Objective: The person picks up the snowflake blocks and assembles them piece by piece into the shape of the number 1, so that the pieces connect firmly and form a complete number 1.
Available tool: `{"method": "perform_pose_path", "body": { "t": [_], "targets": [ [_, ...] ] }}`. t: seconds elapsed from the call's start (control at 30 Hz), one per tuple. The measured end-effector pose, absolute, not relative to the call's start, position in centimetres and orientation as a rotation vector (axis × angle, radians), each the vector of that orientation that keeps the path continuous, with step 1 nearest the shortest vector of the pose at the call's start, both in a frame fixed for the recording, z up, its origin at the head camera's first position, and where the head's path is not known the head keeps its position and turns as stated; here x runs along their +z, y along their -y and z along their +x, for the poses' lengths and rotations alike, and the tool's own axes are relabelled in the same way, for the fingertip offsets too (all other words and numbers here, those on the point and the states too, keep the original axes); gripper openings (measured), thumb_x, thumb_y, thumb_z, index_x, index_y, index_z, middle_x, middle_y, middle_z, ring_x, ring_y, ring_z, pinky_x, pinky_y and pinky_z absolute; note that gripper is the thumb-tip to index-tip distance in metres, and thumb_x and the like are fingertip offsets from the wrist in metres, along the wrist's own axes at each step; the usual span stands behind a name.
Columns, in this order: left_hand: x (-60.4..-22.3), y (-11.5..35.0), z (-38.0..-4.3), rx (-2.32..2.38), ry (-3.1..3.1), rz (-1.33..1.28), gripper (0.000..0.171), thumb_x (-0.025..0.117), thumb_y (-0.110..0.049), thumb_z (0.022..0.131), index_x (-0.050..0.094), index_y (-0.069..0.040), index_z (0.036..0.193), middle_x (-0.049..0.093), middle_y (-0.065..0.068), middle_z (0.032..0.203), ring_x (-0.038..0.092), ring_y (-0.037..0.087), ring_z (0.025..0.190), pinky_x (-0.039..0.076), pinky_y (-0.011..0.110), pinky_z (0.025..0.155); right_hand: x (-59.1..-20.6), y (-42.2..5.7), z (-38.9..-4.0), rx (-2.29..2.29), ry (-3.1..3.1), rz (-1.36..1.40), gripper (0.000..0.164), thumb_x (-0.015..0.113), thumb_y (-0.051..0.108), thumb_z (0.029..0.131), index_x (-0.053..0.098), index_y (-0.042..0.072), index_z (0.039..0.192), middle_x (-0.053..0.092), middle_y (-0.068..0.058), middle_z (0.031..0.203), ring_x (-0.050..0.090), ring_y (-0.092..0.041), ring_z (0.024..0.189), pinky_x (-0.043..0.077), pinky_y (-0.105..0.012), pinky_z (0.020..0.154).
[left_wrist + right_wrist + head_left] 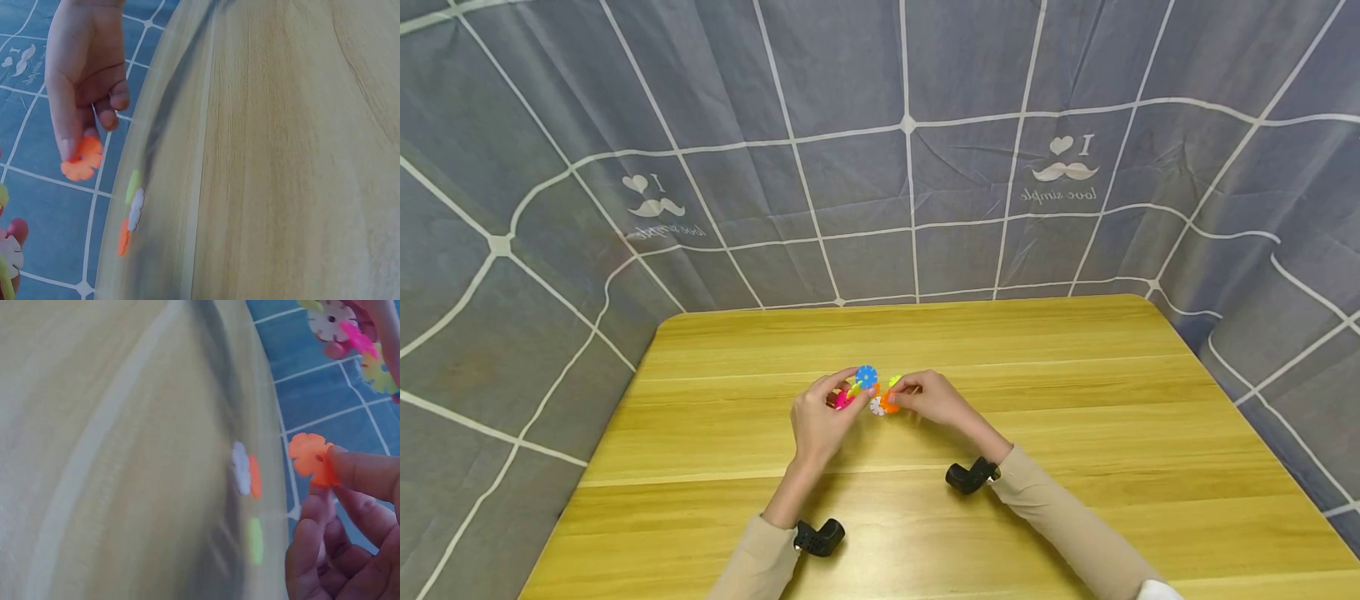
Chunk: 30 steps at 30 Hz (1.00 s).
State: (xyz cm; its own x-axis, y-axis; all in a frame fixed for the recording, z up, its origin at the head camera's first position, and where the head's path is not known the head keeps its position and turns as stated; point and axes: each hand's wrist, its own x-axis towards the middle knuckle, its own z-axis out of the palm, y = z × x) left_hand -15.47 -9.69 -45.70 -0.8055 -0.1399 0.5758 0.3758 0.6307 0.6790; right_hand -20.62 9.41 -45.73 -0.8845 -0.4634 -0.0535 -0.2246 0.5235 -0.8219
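Head view: left hand (pixel 818 422) grips the joined disc cluster (pixel 867 377), right hand (pixel 937 400) pinches one orange disc (pixel 308 455) beside it, three loose discs (pixel 135 210) unjoined below.

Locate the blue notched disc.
In the head view, the blue notched disc is slightly below centre, at the fingertips of the left hand, above and right of the pink disc; the right hand is farther right.
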Motion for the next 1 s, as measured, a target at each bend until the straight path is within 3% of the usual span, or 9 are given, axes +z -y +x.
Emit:
{"method": "perform_pose_path", "body": {
  "t": [0.17, 0.43, 0.73, 0.87, 1.0],
  "targets": [
    [-45.8, 9.6, -15.4, -1.201, 2.281, -0.156, 0.035, 0.085, -0.029, 0.072, 0.076, -0.013, 0.101, 0.072, 0.005, 0.077, 0.058, 0.011, 0.056, 0.042, 0.016, 0.052, -45.3, -9.9, -20.9, -1.342, -2.525, -0.585, 0.017, 0.066, 0.021, 0.091, 0.073, 0.007, 0.099, 0.069, -0.005, 0.085, 0.052, -0.013, 0.067, 0.044, -0.023, 0.058],
    [-45.6, 9.4, -15.2, -1.296, 2.339, -0.125, 0.035, 0.085, -0.028, 0.072, 0.076, -0.014, 0.102, 0.07, 0.005, 0.076, 0.049, 0.008, 0.053, 0.036, 0.016, 0.049, -44.1, -10.5, -20.9, -1.44, -2.493, -0.54, 0.019, 0.064, 0.02, 0.093, 0.072, 0.006, 0.103, 0.069, -0.008, 0.09, 0.06, -0.039, 0.075, 0.046, -0.021, 0.057],
    [-45.8, 9.2, -15.1, -1.373, 2.347, -0.18, 0.033, 0.084, -0.024, 0.074, 0.075, -0.01, 0.102, 0.07, 0.006, 0.076, 0.043, 0.011, 0.051, 0.03, 0.015, 0.046, -43.6, -11.0, -21.0, -1.612, -2.497, -0.505, 0.022, 0.062, 0.019, 0.094, 0.07, 0.003, 0.107, 0.069, -0.017, 0.094, 0.058, -0.045, 0.077, 0.044, -0.021, 0.054],
    [-45.9, 9.0, -15.0, -1.403, 2.344, -0.222, 0.034, 0.084, -0.022, 0.074, 0.075, -0.009, 0.103, 0.07, 0.007, 0.078, 0.046, 0.01, 0.054, 0.033, 0.015, 0.048, -43.6, -11.0, -21.0, -1.695, -2.489, -0.477, 0.024, 0.062, 0.023, 0.095, 0.071, 0.003, 0.106, 0.065, -0.024, 0.096, 0.056, -0.042, 0.074, 0.045, -0.024, 0.053],
    [-45.9, 8.8, -15.0, -1.402, 2.341, -0.23, 0.035, 0.084, -0.024, 0.073, 0.075, -0.009, 0.103, 0.071, 0.008, 0.079, 0.051, 0.008, 0.059, 0.038, 0.016, 0.05, -43.5, -11.0, -20.9, -1.742, -2.496, -0.451, 0.025, 0.062, 0.023, 0.094, 0.07, 0.003, 0.105, 0.065, -0.019, 0.092, 0.056, -0.027, 0.068, 0.047, -0.026, 0.055]
  ]
}}
